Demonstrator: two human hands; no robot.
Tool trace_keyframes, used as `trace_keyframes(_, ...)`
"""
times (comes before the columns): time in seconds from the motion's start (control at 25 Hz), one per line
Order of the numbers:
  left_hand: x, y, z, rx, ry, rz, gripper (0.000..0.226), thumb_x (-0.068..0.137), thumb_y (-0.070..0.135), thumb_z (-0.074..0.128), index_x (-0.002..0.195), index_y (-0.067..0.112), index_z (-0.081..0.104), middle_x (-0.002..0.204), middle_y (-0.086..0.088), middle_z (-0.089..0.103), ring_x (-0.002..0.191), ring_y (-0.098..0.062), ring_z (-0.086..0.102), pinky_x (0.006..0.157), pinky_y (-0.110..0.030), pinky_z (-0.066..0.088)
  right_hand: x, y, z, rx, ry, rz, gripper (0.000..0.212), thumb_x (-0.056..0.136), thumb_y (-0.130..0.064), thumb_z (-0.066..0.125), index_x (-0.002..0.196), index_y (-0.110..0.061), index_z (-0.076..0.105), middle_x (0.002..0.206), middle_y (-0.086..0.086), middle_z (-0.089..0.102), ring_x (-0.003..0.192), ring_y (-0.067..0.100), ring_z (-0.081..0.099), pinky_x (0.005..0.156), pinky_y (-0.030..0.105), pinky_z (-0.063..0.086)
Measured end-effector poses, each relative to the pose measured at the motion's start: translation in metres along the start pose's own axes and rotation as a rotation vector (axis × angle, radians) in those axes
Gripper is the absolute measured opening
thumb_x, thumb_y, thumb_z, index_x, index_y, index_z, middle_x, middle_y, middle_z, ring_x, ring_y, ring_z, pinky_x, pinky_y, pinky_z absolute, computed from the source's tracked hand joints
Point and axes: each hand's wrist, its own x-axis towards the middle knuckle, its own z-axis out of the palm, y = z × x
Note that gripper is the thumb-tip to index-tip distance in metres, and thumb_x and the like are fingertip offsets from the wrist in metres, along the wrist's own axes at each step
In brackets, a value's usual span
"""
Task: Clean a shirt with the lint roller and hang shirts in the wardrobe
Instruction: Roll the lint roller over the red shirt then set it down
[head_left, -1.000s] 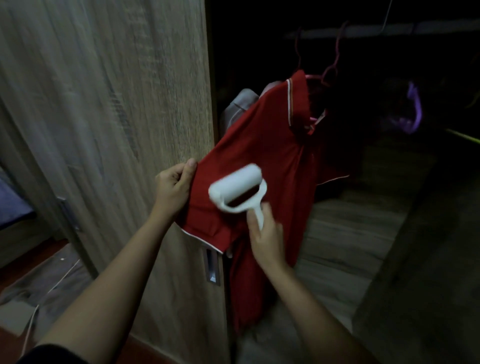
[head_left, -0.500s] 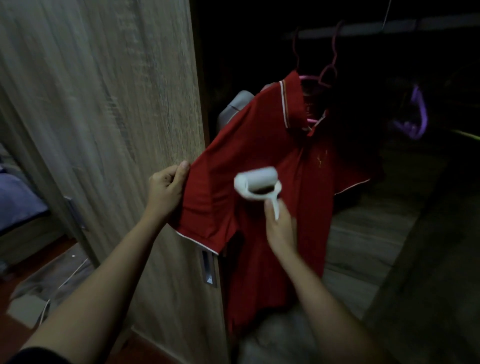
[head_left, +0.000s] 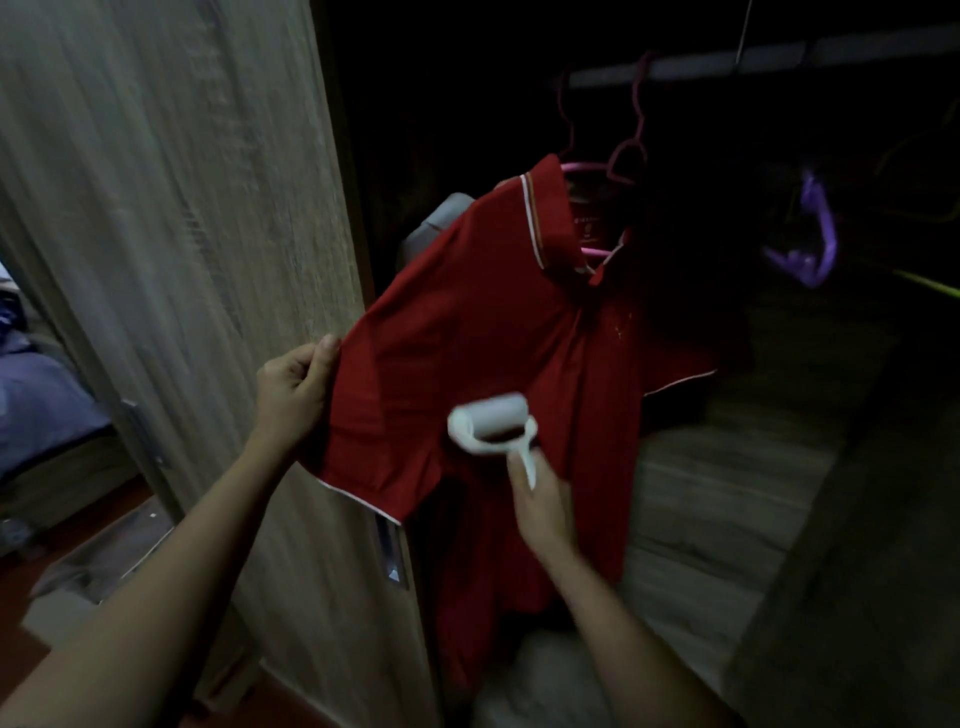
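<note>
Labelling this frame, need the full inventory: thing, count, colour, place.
Red polo shirt with white trim: 1, red, on hanger in the wardrobe opening.
Pink plastic hanger: 1, pink, inside shirt collar, hooked over rail.
Grey rail: 1, top of wardrobe.
White lint roller: 1, white, at shirt front.
Purple hanger: 1, purple, right, dim.
Wood-grain wardrobe door: 1, light brown, left.
Blue bedding: 1, far left.
Left hand: pinching shirt sleeve.
Right hand: gripping roller handle.

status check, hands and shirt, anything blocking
Left hand pinching sleeve of red shirt. Right hand holding lint roller on shirt front. Shirt on pink hanger. Nothing blocking.
</note>
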Motion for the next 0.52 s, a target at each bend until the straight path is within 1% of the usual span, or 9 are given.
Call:
trace_keyframes(0.08,-0.001,0.000,0.002,0.008,0.013,-0.002,0.067,0.090,0.050,0.042,0.058,-0.009,0.045,0.056,-0.007,0.038,0.050,-0.007,0.032,0.046,-0.028,0.024,0.039,-0.051,-0.027,0.052,0.105,-0.152,0.028,0.095,-0.042,0.042,0.078,-0.020,0.049,0.055,-0.004,0.049,0.048,0.002,0.048,0.052,0.028,0.034)
trace_keyframes(0.12,-0.002,0.001,0.002,0.010,0.022,-0.009,0.067,0.090,0.049,0.042,0.058,-0.010,0.044,0.056,-0.007,0.037,0.050,-0.006,0.031,0.046,-0.028,0.024,0.054,-0.067,-0.035,0.094,0.141,-0.219,0.028,0.095,-0.041,0.042,0.081,-0.018,0.051,0.054,-0.005,0.048,0.048,0.001,0.049,0.049,0.022,0.033)
trace_keyframes(0.16,-0.003,0.002,0.003,0.009,0.031,-0.019,0.065,0.091,0.047,0.042,0.057,-0.008,0.042,0.055,-0.007,0.036,0.049,-0.006,0.031,0.046,-0.027,0.024,0.061,-0.075,-0.038,0.118,0.165,-0.258,0.028,0.095,-0.040,0.041,0.084,-0.017,0.053,0.054,-0.005,0.047,0.048,0.000,0.049,0.048,0.018,0.033)
trace_keyframes(0.24,-0.002,0.005,0.002,0.012,0.042,-0.043,0.058,0.093,0.044,0.043,0.054,0.001,0.041,0.053,-0.001,0.033,0.047,-0.002,0.029,0.045,-0.024,0.024,0.055,-0.062,-0.031,0.116,0.146,-0.246,0.027,0.096,-0.039,0.042,0.089,-0.017,0.055,0.055,-0.006,0.049,0.046,0.002,0.048,0.047,0.016,0.033)
trace_keyframes(0.28,-0.002,0.007,0.001,0.019,0.042,-0.055,0.055,0.093,0.044,0.043,0.053,0.006,0.041,0.051,0.006,0.033,0.047,-0.001,0.028,0.045,-0.023,0.023,0.043,-0.043,-0.022,0.104,0.110,-0.208,0.025,0.095,-0.039,0.043,0.090,-0.018,0.055,0.057,-0.005,0.051,0.047,0.002,0.048,0.047,0.018,0.032)
trace_keyframes(0.36,-0.001,0.011,0.001,0.040,0.036,-0.066,0.050,0.093,0.045,0.042,0.052,0.016,0.038,0.048,0.009,0.033,0.047,0.000,0.027,0.046,-0.024,0.024,0.012,0.009,0.003,0.048,0.003,-0.078,0.021,0.095,-0.038,0.044,0.090,-0.021,0.055,0.061,-0.004,0.056,0.053,0.011,0.054,0.051,0.026,0.031)
trace_keyframes(0.44,0.000,0.009,0.001,0.035,0.043,-0.076,0.048,0.092,0.047,0.042,0.050,0.024,0.035,0.047,0.010,0.033,0.047,0.000,0.027,0.046,-0.026,0.023,-0.022,0.068,0.028,-0.048,-0.095,0.089,0.021,0.094,-0.040,0.045,0.093,-0.022,0.057,0.070,0.002,0.065,0.069,0.024,0.065,0.058,0.026,0.036)
trace_keyframes(0.48,0.000,0.007,0.002,0.027,0.053,-0.077,0.049,0.092,0.048,0.042,0.049,0.024,0.036,0.046,0.010,0.032,0.047,0.000,0.026,0.046,-0.026,0.023,-0.036,0.098,0.039,-0.105,-0.141,0.168,0.029,0.093,-0.045,0.044,0.099,-0.020,0.058,0.079,0.007,0.069,0.080,0.029,0.067,0.062,0.028,0.042)
trace_keyframes(0.52,0.001,0.005,0.002,0.026,0.059,-0.077,0.049,0.091,0.048,0.042,0.048,0.024,0.036,0.046,0.010,0.032,0.047,0.000,0.026,0.046,-0.026,0.023,-0.047,0.120,0.046,-0.161,-0.187,0.228,0.044,0.090,-0.056,0.040,0.104,-0.019,0.059,0.087,0.010,0.070,0.087,0.031,0.067,0.069,0.031,0.048)
